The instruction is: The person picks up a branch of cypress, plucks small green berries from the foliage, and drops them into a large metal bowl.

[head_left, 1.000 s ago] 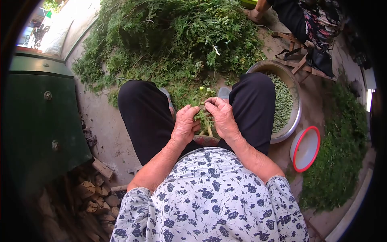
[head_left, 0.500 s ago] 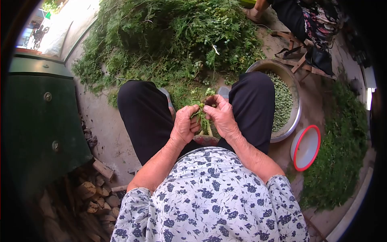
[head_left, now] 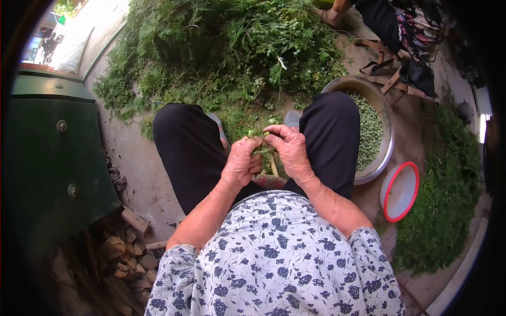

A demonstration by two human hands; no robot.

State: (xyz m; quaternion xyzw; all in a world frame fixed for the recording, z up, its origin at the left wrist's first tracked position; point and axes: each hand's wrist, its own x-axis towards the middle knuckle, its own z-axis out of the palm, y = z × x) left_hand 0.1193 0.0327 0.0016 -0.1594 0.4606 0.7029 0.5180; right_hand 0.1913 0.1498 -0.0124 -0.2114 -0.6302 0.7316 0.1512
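Between my knees, my left hand (head_left: 243, 161) is closed around a leafy evergreen sprig (head_left: 262, 151), its thumb and forefinger near the top. Close beside it, my right hand (head_left: 291, 151) pinches at a small green cone (head_left: 266, 134) at the sprig's upper end; the fingertips partly cover it. Both hands nearly touch. To the right of my knee stands a wide metal basin (head_left: 389, 150) holding many small green cones (head_left: 369, 131).
A large heap of evergreen branches (head_left: 211, 58) lies ahead. A red-rimmed white basin (head_left: 413, 203) leans at right, near more greenery (head_left: 440, 205). At left are a dark green cabinet (head_left: 58, 152) and firewood (head_left: 126, 258). Another person's hand (head_left: 332, 18) and a wooden stool (head_left: 390, 84) appear upper right.
My right fingers have shifted slightly and closed into a tighter pinch at the sprig's top. The left hand keeps its hold with little movement.
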